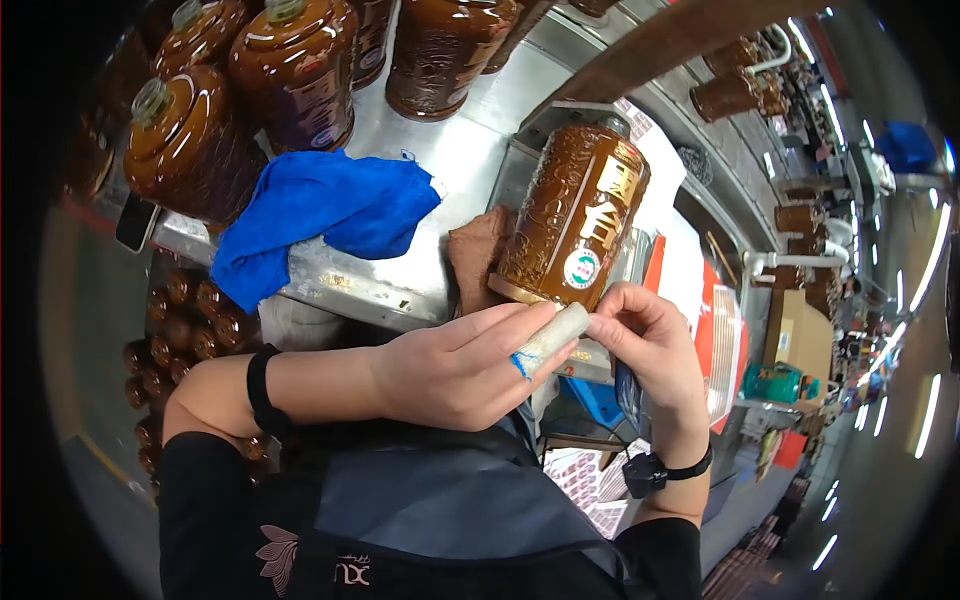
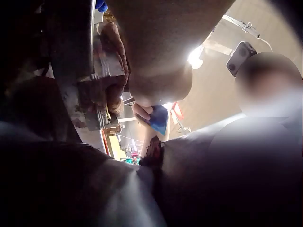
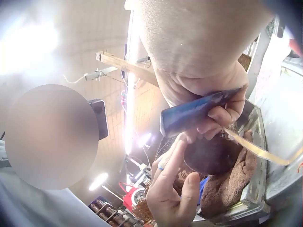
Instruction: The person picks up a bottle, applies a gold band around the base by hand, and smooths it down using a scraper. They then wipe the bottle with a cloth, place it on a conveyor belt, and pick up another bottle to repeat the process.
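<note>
An embossed brown bottle (image 1: 580, 210) with gold characters lies on its side in a metal holder, with a gold band round its base. My left hand (image 1: 470, 370) is at the base end, fingers extended and thumb apart in the right wrist view; a whitish wrap (image 1: 552, 340) with blue threads covers a finger. Beside its fingertips is my right hand (image 1: 655, 350), thumb and index together at the bottle's base. In the right wrist view its curled fingers hold a flat dark-blue piece (image 3: 194, 112), and a thin gold strip (image 3: 265, 153) runs from the fingertips.
A blue cloth (image 1: 330, 210) lies on the metal table (image 1: 370, 285), with upright brown bottles (image 1: 295, 75) behind it. A brown cloth (image 1: 475, 255) sits by the holder. Red and white printed sheets (image 1: 722, 350) are at the right; more bottles are low at left.
</note>
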A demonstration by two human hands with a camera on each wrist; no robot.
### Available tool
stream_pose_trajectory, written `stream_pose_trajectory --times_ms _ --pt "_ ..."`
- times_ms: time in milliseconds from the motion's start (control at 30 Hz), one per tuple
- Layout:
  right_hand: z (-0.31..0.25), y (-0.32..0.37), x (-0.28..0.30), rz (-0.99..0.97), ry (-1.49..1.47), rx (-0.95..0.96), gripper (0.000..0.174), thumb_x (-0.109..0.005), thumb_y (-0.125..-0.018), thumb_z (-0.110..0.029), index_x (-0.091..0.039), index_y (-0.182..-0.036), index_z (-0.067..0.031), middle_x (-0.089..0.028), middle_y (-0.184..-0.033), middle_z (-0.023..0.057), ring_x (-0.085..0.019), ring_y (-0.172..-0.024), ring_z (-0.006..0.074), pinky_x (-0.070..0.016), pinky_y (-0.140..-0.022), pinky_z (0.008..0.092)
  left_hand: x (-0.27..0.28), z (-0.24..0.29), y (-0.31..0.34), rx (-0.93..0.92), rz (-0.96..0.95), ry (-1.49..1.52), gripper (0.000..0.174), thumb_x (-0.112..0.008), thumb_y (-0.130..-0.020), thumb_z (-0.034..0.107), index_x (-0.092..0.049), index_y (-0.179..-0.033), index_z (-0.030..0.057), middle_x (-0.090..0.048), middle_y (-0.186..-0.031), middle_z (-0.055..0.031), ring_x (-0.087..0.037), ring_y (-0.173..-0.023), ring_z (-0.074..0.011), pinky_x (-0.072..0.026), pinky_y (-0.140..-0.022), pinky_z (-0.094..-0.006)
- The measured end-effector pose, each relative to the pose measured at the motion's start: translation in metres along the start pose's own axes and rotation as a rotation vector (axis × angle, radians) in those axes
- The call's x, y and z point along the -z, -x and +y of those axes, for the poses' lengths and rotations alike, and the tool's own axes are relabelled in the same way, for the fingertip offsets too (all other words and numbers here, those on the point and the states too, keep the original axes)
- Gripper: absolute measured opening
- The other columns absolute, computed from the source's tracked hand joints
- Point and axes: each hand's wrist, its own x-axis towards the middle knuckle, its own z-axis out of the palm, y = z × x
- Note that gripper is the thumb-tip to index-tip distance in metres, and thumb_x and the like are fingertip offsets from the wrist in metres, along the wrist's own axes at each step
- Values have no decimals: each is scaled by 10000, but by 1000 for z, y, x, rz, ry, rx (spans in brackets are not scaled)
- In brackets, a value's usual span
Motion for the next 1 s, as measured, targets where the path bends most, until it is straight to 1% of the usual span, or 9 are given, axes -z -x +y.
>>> stream_pose_trajectory --times_ms 133,333,367,533,633,700,833,933,1000 --pt "-7 2 -1 11 25 -71 168 -736 -952 -113 -617 -859 -41 -589 -789 -66 -525 -736 -1 -421 -646 182 11 -2 6 78 -21 65 305 -766 -817 125 -750 -1090 -8 -680 -1143 -137 -633 -1131 -316 -606 -836 -349" --pt "-8 3 -1 12 -30 -93 155 -734 -951 -106 -622 -866 -41 -608 -838 -49 -546 -784 17 -449 -704 203 17 -13 22 194 -55 198 438 -792 -756 125 -705 -1147 -51 -664 -1162 -214 -641 -1094 -348 -606 -824 -410" --pt "-8 3 -1 15 -27 -96 155 -734 -951 -106 -622 -866 -41 -608 -838 -49 -546 -784 17 -449 -704 203 18 -13 26 209 -70 190 541 -791 -738 123 -660 -1230 -60 -654 -1216 -225 -637 -1101 -356 -593 -843 -419" --pt "-3 3 2 24 -23 -104 148 -735 -949 -108 -626 -876 -39 -611 -840 -48 -555 -796 28 -460 -719 214 20 -18 39 396 -191 323 663 -765 -757 109 -556 -1361 -65 -612 -1322 -237 -613 -1125 -379 -540 -920 -435" --pt "-1 2 4 16 -20 -94 150 -735 -950 -111 -631 -873 -35 -613 -832 -47 -549 -791 31 -458 -716 217 20 -24 37 435 -185 361 704 -765 -772 150 -522 -1391 -79 -614 -1265 -248 -578 -1163 -405 -499 -972 -465" --pt "0 3 4 26 -4 -122 158 -735 -951 -120 -631 -869 -34 -612 -822 -48 -545 -784 31 -455 -713 216 23 -28 26 535 -256 388 795 -771 -798 218 -441 -1449 -96 -603 -1157 -247 -501 -1260 -437 -425 -1048 -494" --pt "-2 5 2 72 102 -142 179 -751 -945 -170 -642 -872 -49 -593 -794 -68 -518 -766 21 -438 -683 208 -1 -32 15 558 -215 423 880 -766 -840 311 -351 -1493 -108 -568 -1067 -241 -418 -1324 -459 -341 -1107 -518" --pt "18 2 9 55 104 -102 174 -743 -955 -175 -650 -878 -49 -613 -786 -65 -531 -740 13 -445 -651 207 2 -36 5 568 -168 393 782 -747 -776 179 -434 -1422 -131 -593 -995 -237 -484 -1288 -428 -398 -1063 -499" --pt "20 0 12 -8 6 -86 154 -722 -967 -160 -649 -917 -35 -649 -841 -37 -571 -765 36 -468 -686 214 1 -33 3 522 -189 370 748 -755 -792 211 -471 -1401 -119 -615 -1114 -240 -460 -1342 -415 -409 -1070 -486"
